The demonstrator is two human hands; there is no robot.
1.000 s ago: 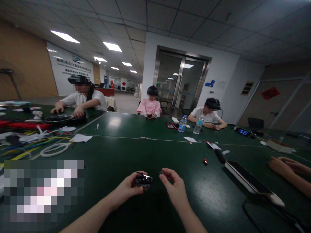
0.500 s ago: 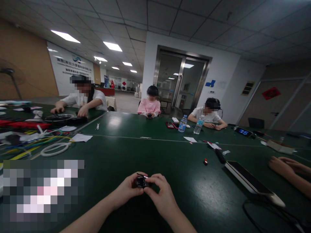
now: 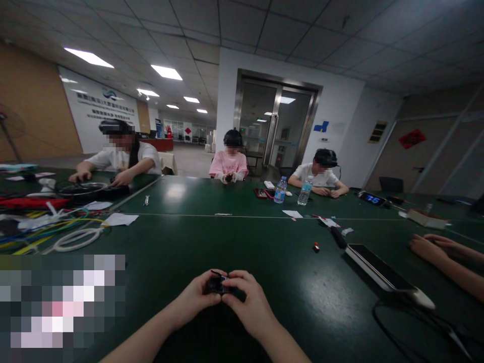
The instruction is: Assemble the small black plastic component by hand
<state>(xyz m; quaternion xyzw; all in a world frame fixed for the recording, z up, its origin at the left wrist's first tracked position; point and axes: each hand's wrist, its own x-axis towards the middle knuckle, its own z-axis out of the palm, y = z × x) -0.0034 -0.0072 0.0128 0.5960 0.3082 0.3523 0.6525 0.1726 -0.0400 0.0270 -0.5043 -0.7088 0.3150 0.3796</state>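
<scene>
Just above the near part of the green table, my left hand and my right hand meet around a small black object. Its kind is too small and dark to make out; a thin black piece stands up at its top edge. Left fingers and thumb pinch its left side. The right thumb and fingertips close on its right side and cover part of it. Both thumbs nearly touch at the bottom.
The green table bears a small red-and-black item, a white device with a dark screen, black cable, bottles, coiled white tubing and a wrench. Several people sit around; a co-worker's hands are at right.
The view has shifted slightly, moving the surroundings left in the picture. Both hands still hold the black object, and my fingers have moved only a little on it.
</scene>
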